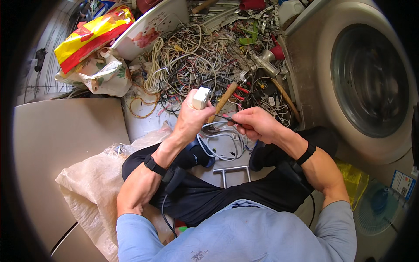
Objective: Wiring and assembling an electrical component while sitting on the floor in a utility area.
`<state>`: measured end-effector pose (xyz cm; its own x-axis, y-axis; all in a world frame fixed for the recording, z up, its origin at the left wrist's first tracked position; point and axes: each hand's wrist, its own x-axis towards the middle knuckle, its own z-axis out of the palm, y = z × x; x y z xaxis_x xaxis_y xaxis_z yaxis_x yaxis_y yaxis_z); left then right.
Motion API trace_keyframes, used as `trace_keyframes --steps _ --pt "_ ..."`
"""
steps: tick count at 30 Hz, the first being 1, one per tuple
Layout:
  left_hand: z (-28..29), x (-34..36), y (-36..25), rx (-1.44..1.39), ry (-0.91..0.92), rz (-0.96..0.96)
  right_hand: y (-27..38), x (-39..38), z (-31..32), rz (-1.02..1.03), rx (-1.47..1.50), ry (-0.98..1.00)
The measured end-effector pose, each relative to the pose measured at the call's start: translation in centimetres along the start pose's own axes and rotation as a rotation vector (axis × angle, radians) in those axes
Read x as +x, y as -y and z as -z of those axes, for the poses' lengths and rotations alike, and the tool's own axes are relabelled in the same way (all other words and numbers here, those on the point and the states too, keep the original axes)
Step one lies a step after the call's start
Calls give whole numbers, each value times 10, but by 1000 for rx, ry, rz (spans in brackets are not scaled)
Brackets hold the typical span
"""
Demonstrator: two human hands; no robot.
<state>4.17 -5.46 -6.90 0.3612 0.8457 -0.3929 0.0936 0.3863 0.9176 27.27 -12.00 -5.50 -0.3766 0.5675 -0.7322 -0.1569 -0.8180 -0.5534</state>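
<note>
Your fingers point(197, 114) on the left hand point(190, 118) were wrapped tight around a small white adapter point(201, 97), held up over your knees in front of the tangled wire pile point(192, 56). Your right hand point(254, 123) pinched a thin dark tool point(223, 117), its tip pointing toward the adapter, with white cables point(222, 142) hanging beneath both hands beside the washing machine point(349, 74).

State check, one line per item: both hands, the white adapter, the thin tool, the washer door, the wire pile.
Left hand: closed around the white adapter.
White adapter: held up, off the pile.
Right hand: pinching the thin dark tool.
Thin dark tool: tip pointing toward the left hand.
Washing machine door: shut.
Wire pile: loose and tangled.
</note>
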Motion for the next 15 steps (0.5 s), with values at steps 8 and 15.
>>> trace_keyframes --steps 8,15 --pt "4 0 3 -47 14 23 -26 16 -1 738 -929 -310" --pt "12 0 12 -135 39 61 -18 6 -7 1197 -1524 -422"
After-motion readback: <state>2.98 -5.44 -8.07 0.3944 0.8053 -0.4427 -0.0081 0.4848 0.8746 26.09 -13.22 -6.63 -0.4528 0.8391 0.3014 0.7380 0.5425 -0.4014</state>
